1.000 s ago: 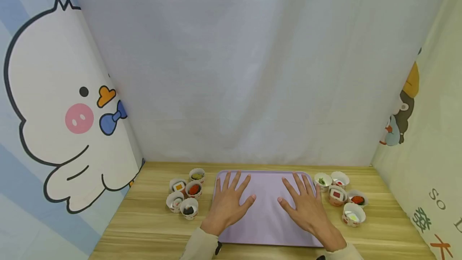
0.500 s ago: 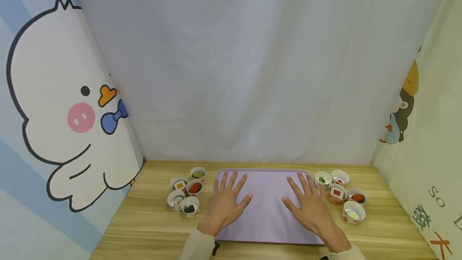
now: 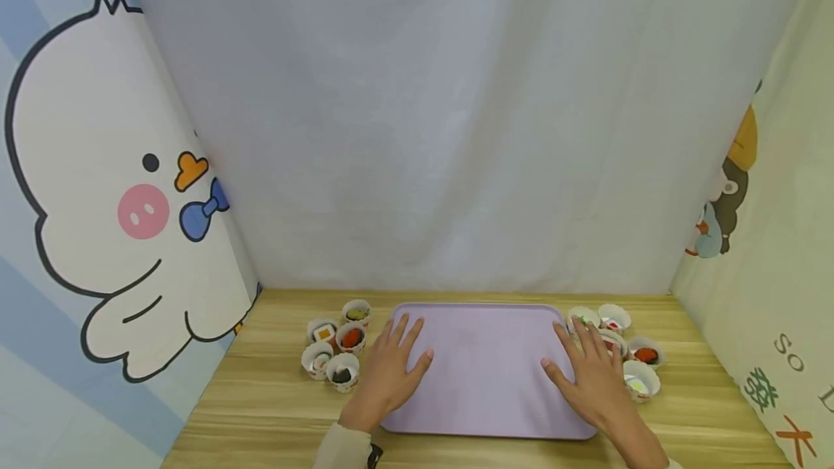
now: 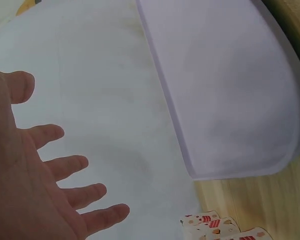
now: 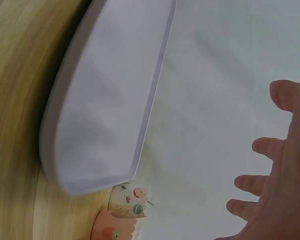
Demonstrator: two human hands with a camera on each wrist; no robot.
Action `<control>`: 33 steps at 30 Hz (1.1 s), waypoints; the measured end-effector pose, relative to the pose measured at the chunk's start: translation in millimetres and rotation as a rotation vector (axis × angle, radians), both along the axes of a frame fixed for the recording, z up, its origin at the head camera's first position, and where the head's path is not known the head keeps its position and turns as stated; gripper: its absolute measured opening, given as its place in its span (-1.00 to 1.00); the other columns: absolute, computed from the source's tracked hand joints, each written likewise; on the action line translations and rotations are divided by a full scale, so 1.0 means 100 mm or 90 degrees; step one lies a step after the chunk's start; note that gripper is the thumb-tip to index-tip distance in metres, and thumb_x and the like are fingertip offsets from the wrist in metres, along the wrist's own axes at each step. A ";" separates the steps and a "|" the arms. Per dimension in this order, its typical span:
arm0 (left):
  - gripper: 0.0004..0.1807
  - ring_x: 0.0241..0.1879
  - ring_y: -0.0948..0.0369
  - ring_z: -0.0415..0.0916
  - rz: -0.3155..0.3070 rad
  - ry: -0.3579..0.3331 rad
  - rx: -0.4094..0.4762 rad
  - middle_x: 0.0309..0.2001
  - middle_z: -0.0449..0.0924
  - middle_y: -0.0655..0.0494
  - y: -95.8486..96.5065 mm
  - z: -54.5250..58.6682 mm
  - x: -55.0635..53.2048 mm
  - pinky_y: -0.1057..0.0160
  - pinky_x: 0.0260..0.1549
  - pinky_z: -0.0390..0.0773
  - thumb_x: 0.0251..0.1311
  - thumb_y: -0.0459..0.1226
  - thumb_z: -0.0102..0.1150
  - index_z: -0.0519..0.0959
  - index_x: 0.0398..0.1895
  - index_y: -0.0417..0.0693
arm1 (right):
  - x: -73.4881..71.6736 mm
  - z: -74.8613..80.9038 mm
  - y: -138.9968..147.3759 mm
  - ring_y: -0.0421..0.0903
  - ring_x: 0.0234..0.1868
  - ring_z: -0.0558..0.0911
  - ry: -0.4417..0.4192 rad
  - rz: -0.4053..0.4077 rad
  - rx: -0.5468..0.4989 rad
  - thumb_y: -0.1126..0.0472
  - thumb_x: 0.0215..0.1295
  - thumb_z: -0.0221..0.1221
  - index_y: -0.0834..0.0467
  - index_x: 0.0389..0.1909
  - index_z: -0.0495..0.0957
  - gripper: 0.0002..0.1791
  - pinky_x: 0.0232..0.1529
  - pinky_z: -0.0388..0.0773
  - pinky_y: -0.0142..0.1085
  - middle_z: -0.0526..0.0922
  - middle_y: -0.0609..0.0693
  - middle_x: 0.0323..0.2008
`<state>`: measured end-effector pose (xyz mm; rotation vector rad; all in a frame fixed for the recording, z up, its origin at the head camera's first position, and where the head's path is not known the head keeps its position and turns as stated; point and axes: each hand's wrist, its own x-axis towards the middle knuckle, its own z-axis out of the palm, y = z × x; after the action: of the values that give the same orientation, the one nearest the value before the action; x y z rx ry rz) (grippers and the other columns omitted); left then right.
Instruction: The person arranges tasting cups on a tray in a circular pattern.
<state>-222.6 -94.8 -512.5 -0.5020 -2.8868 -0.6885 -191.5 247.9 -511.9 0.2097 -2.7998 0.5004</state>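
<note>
- Moved farther apart since the earlier frame: left hand [image 3: 389, 369] out to the left, right hand [image 3: 591, 382] out to the right.
- Wide on both sides, with fingers straight and spread.
- Up over the left edge of the tray [image 3: 485, 371] with the left hand, near the left cups [image 3: 350, 339].
- Up over the right edge of the tray with the right hand, partly in front of the right cups [image 3: 645, 355] as seen from the head.
- Apart from the tray with both hands, as seen from the wrists.
- Flat on the counter [image 3: 260, 415], between the two bunches of cups: the light purple tray.
- Five to the left, close together, with red, orange, green, white and black inside.
- Five to the right, with red, green and yellow inside.
- At the back, a pale sheet [image 3: 417, 129].
</note>
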 end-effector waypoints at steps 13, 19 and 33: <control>-0.29 0.43 -0.25 0.14 0.024 -0.005 0.063 0.48 0.17 -0.20 -0.18 -0.21 -0.01 -0.29 0.24 0.33 0.32 -0.05 0.13 0.20 0.50 0.01 | 0.11 -0.05 0.28 0.42 0.39 0.16 0.019 -0.025 -0.020 -0.19 0.32 0.14 0.09 0.44 0.22 -0.23 0.16 0.03 0.48 0.15 0.34 0.45; -0.27 0.40 -0.24 0.21 0.028 -0.023 0.112 0.48 0.16 -0.22 -0.25 -0.30 -0.01 -0.27 0.23 0.34 0.29 -0.10 0.17 0.20 0.49 -0.02 | 0.13 -0.10 0.42 0.47 0.32 0.22 0.034 -0.049 -0.028 -0.15 0.28 0.19 0.13 0.40 0.26 -0.24 0.13 0.07 0.48 0.16 0.34 0.44; -0.26 0.37 -0.27 0.24 0.020 -0.057 0.205 0.39 0.27 -0.36 -0.36 -0.43 0.01 -0.24 0.30 0.27 0.16 -0.34 0.23 0.23 0.44 -0.21 | 0.18 -0.25 0.72 0.46 0.20 0.33 0.109 -0.074 -0.056 -0.03 0.12 0.35 0.30 0.32 0.33 -0.18 0.02 0.25 0.40 0.34 0.45 0.23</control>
<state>-221.6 -131.1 -555.0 -0.3914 -2.7751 -1.1691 -173.9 319.9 -536.9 0.0666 -2.5989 0.5483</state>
